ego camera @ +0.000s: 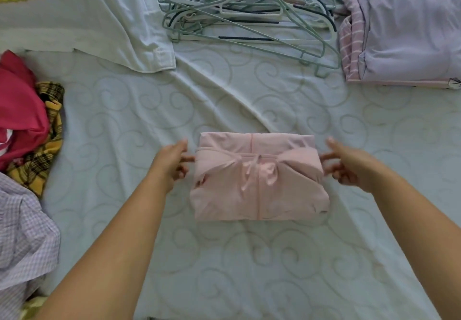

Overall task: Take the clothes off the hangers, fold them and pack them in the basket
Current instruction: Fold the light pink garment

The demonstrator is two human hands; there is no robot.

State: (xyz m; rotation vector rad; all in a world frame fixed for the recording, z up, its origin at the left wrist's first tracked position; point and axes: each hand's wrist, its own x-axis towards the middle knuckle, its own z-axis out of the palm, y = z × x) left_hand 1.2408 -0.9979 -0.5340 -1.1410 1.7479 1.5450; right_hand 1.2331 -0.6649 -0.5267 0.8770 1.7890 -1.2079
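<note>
Flanking the folded pink garment (258, 177), zipper running away, both hands' grips loose: left hand (172, 164), right hand (349, 165).

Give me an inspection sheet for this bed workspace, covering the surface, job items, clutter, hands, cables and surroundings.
Surface: pale bedsheet with swirl pattern, creased diagonally.
Job's things: folded pink garment lies flat in the middle; empty hangers piled at the far side; folded stack at far right; no basket in view.
Clutter: white shirt spread at far left; red garment, yellow plaid cloth and checked shirt heaped at the left edge.
Hands: left hand and right hand flank the pink garment, fingertips at its side edges; firm grip unclear.
Cables: nothing seen.
Surroundings: nothing seen beyond the bed.
</note>
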